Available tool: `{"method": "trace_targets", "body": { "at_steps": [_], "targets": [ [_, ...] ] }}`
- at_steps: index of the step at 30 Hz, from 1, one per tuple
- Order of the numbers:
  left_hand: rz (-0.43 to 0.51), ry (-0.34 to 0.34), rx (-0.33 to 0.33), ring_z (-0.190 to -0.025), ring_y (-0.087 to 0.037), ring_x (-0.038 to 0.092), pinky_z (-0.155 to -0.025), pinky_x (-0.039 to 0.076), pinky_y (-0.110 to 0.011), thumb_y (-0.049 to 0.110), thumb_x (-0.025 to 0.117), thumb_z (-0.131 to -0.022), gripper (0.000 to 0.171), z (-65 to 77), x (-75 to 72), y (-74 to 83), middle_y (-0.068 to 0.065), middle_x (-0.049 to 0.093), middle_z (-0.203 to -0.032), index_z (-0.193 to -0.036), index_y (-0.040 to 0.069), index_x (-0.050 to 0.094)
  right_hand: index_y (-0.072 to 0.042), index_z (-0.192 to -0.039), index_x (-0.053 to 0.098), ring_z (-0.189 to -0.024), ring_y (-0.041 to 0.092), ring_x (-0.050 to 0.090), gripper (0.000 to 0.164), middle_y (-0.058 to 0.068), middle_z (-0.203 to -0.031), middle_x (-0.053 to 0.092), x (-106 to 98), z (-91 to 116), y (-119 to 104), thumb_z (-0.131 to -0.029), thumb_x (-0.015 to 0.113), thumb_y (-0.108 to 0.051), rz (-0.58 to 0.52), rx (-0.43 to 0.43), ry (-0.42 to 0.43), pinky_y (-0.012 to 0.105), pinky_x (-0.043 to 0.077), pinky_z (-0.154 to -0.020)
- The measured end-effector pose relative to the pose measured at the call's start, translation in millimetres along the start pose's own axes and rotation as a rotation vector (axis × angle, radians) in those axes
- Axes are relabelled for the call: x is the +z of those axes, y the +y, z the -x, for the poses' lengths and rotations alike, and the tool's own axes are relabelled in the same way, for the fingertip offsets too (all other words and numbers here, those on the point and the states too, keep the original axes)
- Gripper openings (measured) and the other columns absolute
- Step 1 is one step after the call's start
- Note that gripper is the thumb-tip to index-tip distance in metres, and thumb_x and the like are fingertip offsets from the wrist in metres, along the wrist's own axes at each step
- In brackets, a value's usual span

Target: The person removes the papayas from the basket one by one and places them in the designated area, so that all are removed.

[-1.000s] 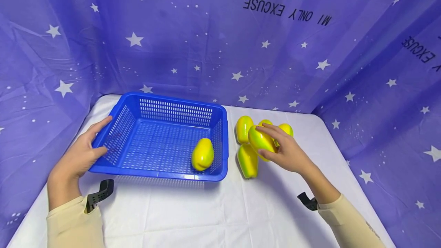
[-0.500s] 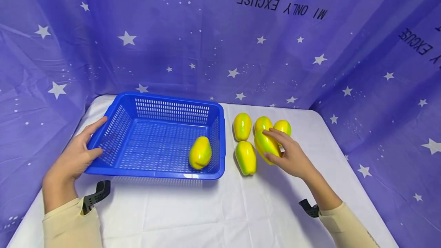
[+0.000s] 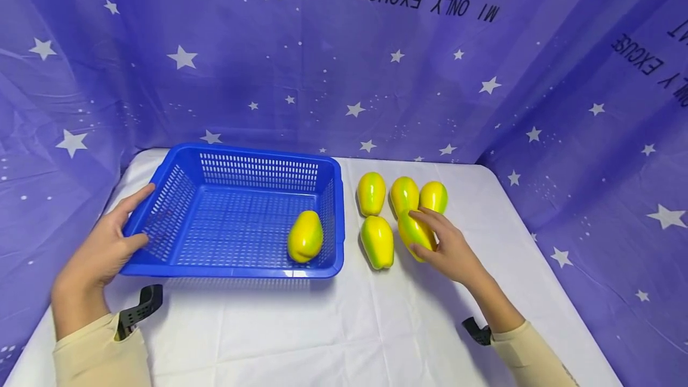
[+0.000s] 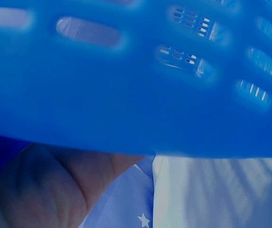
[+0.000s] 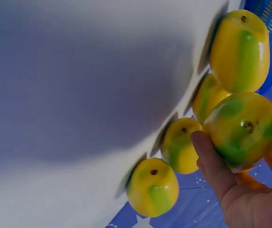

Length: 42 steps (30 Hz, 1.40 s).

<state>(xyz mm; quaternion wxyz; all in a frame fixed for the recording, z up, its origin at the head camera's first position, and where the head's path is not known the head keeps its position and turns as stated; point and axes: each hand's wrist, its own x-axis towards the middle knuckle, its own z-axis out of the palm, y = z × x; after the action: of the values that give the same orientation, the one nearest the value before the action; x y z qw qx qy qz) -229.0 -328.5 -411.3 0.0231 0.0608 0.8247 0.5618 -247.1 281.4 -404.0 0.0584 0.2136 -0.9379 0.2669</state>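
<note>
At the basket's left end, my left hand (image 3: 102,249) grips the rim of the blue plastic basket (image 3: 231,271), thumb and a finger at the edge. One yellow-green papaya (image 3: 305,237) lies inside near the basket's right end. My right hand (image 3: 454,249) holds another papaya (image 3: 412,236) between thumb and fingers; the right wrist view shows this held papaya (image 5: 242,126) end-on. Whether it touches the cloth cannot be told. Around it lie a near-left papaya (image 3: 377,242), a far-left papaya (image 3: 371,194), a middle papaya (image 3: 404,193) and a far-right papaya (image 3: 434,196).
White cloth (image 3: 301,333) covers the table. Purple star-printed curtains (image 3: 301,58) stand behind and at both sides. A black wrist mount (image 3: 141,309) sits on the left forearm, and a similar mount (image 3: 477,331) on the right.
The right hand has carried its papaya slightly rightward and down, away from the near-left papaya, to the front of the back row. The left hand keeps its grip; the whole view has shifted slightly.
</note>
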Motion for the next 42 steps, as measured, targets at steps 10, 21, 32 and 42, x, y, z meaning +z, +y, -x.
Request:
{"method": "trace_targets", "body": {
  "at_steps": [10,21,32,42],
  "targets": [
    [-0.043,0.017,0.004,-0.077,-0.013,0.063,-0.058,0.054,-0.032,-0.016,0.047,-0.084,0.09,-1.4,-0.4,-2.2,-0.017,0.029,-0.137,-0.157,0.028,0.02,-0.021,-0.142,0.05,-0.132,0.033,0.041,0.066,0.015,-0.146,0.043,8.7,9.7,8.4,-0.082,0.077,-0.024,0.017,0.054,-0.021,0.056,0.034,-0.103],
    [-0.089,0.036,0.009,-0.083,-0.006,0.058,-0.06,0.053,-0.028,-0.015,0.049,-0.083,0.09,-1.2,0.4,-2.2,-0.014,0.027,-0.143,-0.157,0.027,0.02,-0.02,-0.143,0.05,-0.135,0.038,0.036,0.068,0.018,-0.148,0.039,17.5,12.6,15.8,-0.082,0.078,-0.024,0.018,0.077,-0.043,0.06,0.031,-0.104],
    [-0.071,0.019,0.018,-0.079,-0.012,0.061,-0.058,0.054,-0.031,-0.016,0.048,-0.083,0.091,-1.3,-0.1,-0.3,-0.018,0.026,-0.141,-0.157,0.027,0.019,-0.017,-0.144,0.048,-0.135,0.04,0.035,0.07,0.018,-0.149,0.038,17.3,15.4,11.6,-0.081,0.078,-0.025,0.002,0.094,-0.039,0.061,0.03,-0.104],
    [-0.073,0.022,0.021,-0.08,-0.012,0.06,-0.059,0.054,-0.031,-0.015,0.048,-0.083,0.09,-0.8,0.0,0.5,-0.019,0.025,-0.143,-0.157,0.027,0.019,-0.019,-0.144,0.047,-0.129,0.039,0.042,0.069,0.02,-0.151,0.034,11.0,16.4,2.2,-0.082,0.077,-0.025,-0.002,0.109,-0.065,0.053,0.049,-0.087]
  ]
}}
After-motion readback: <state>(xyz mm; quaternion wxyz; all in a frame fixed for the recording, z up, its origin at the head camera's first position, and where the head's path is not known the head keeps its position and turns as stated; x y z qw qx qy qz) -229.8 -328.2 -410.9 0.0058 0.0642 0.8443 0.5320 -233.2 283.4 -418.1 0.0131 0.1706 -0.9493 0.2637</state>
